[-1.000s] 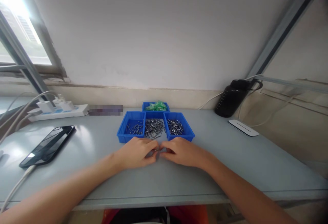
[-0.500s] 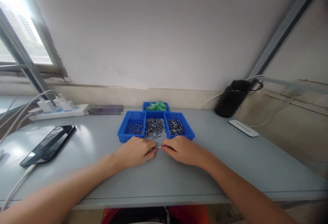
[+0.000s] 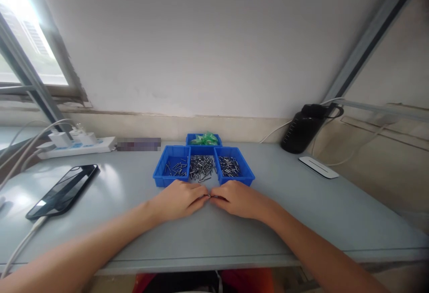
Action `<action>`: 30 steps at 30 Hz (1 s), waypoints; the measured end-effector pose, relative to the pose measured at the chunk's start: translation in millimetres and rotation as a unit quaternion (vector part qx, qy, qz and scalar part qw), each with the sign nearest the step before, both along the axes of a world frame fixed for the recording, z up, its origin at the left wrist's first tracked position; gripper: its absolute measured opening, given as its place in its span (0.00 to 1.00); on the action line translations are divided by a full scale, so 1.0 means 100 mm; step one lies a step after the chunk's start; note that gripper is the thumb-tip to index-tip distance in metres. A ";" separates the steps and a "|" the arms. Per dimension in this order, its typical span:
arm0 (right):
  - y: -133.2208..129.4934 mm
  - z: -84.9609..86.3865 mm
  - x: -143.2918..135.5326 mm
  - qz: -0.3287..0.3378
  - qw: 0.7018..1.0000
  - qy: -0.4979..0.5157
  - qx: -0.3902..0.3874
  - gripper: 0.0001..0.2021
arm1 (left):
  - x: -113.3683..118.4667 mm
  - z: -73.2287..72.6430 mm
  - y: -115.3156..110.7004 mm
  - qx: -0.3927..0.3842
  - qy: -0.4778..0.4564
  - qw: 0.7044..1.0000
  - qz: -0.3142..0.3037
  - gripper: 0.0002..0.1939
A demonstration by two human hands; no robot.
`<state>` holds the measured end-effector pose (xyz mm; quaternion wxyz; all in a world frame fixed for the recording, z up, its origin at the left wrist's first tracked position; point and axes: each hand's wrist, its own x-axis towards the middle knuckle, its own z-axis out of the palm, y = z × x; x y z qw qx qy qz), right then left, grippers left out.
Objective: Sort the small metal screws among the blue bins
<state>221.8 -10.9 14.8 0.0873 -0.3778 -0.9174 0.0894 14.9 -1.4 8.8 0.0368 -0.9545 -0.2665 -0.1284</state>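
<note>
My left hand (image 3: 179, 200) and my right hand (image 3: 239, 198) meet at the fingertips in front of the blue bins. Both are closed in a pinch on a small metal piece (image 3: 209, 196), mostly covered by the fingers. Just beyond my left hand, the left blue bin (image 3: 161, 178) holds a few scattered metal pins. More pins (image 3: 202, 167) lie piled between the two front bins. The right blue bin (image 3: 248, 177), behind my right hand, contains a denser heap of them.
Green plastic packets (image 3: 207, 139) fill a back bin. At left lie a phone (image 3: 63, 192) with a cable and a power strip (image 3: 80, 149). A black bottle (image 3: 303, 128) and a flat white device (image 3: 318, 167) are at right.
My hands have come together, closing the small gap between their fingertips. The metal piece is more hidden now. Bins and other objects have not moved.
</note>
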 end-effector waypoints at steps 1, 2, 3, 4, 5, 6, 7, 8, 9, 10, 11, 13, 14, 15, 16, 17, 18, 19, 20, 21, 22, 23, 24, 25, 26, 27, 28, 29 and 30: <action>0.00 0.00 0.00 -0.001 1.000 0.000 -0.001 0.13 | 0.00 0.00 0.00 0.002 0.003 1.000 0.000 0.12; 0.00 0.00 0.00 -0.003 1.000 0.000 -0.003 0.13 | 0.00 0.00 0.00 0.003 0.007 1.000 0.002 0.12; 0.00 0.01 0.00 -0.005 1.000 0.000 -0.003 0.13 | 0.00 0.00 0.00 0.002 0.011 1.000 0.006 0.12; 0.00 0.02 0.01 -0.008 1.000 0.000 -0.003 0.13 | 0.00 0.00 0.01 0.001 0.015 1.000 0.011 0.12; -0.01 0.03 0.01 -0.011 1.000 0.000 -0.002 0.13 | 0.00 0.00 0.01 0.000 0.020 1.000 0.018 0.12; -0.01 0.04 0.01 -0.014 1.000 0.001 0.000 0.13 | 0.00 0.00 0.01 -0.002 0.025 0.999 0.025 0.13; -0.01 0.06 0.02 -0.019 1.000 0.001 0.003 0.12 | 0.00 0.00 0.02 -0.003 0.031 0.999 0.032 0.13; -0.02 0.07 0.02 -0.025 1.000 0.001 0.007 0.12 | 0.00 0.00 0.02 -0.005 0.038 0.999 0.037 0.14; -0.02 0.08 0.01 -0.029 1.000 0.002 0.011 0.12 | 0.00 0.00 0.02 -0.007 0.044 0.998 0.040 0.15; -0.03 0.09 0.01 -0.030 0.999 0.005 0.014 0.12 | 0.00 -0.01 0.03 -0.008 0.048 0.998 0.041 0.15; -0.04 0.10 0.01 -0.027 0.999 0.010 0.018 0.13 | 0.00 -0.01 0.03 -0.010 0.052 0.998 0.039 0.15; -0.05 0.10 0.00 -0.011 0.999 0.022 0.022 0.12 | 0.00 -0.03 0.03 -0.012 0.055 0.998 0.034 0.15; -0.05 0.10 0.00 -0.002 0.999 0.028 0.025 0.12 | 0.00 -0.03 0.03 -0.012 0.055 0.998 0.032 0.15; -0.06 0.10 -0.01 0.004 0.999 0.033 0.028 0.12 | 0.00 -0.03 0.03 -0.011 0.055 0.998 0.030 0.15; -0.06 0.10 -0.01 0.008 0.999 0.036 0.031 0.12 | 0.00 -0.04 0.03 -0.010 0.054 0.998 0.028 0.15; -0.06 0.10 -0.01 0.010 0.999 0.037 0.032 0.12 | 0.00 -0.04 0.02 -0.009 0.052 0.998 0.028 0.15; -0.06 0.11 -0.01 0.008 0.999 0.038 0.033 0.13 | 0.00 -0.04 0.02 -0.007 0.050 0.998 0.028 0.15; -0.06 0.11 -0.01 0.004 0.999 0.037 0.034 0.13 | 0.00 -0.03 0.02 -0.005 0.048 0.998 0.029 0.15; -0.06 0.11 -0.01 0.000 0.999 0.035 0.033 0.14 | 0.00 -0.03 0.02 -0.003 0.046 0.999 0.029 0.15; -0.05 0.11 0.00 -0.005 0.999 0.033 0.032 0.14 | 0.00 -0.02 0.02 -0.002 0.043 0.999 0.030 0.15; -0.05 0.11 0.00 -0.009 0.999 0.030 0.031 0.13 | 0.00 -0.02 0.02 -0.001 0.039 0.999 0.029 0.15; -0.05 0.11 0.00 -0.012 0.999 0.028 0.026 0.12 | 0.00 -0.01 0.02 -0.001 0.034 0.999 0.029 0.15; -0.04 0.11 0.00 -0.013 0.999 0.025 0.019 0.11 | 0.00 0.00 0.01 -0.002 0.027 0.999 0.028 0.15; -0.04 0.10 0.00 -0.013 1.000 0.022 0.011 0.11 | 0.00 0.00 0.01 -0.003 0.022 0.999 0.027 0.15; -0.04 0.09 0.01 -0.013 1.000 0.020 0.003 0.10 | 0.00 0.01 0.01 -0.003 0.016 1.000 0.027 0.15; -0.03 0.08 0.01 -0.012 1.000 0.018 -0.004 0.10 | 0.00 0.01 0.01 -0.002 0.012 1.000 0.025 0.15; -0.03 0.07 0.01 -0.010 1.000 0.017 -0.007 0.10 | 0.00 0.01 0.01 -0.002 0.008 1.000 0.023 0.14; -0.03 0.07 0.01 -0.009 1.000 0.016 -0.008 0.10 | 0.01 0.01 0.01 -0.002 0.005 1.000 0.019 0.14; -0.03 0.06 0.01 -0.007 1.000 0.017 -0.008 0.11 | 0.00 0.01 0.01 -0.002 0.002 1.000 0.014 0.14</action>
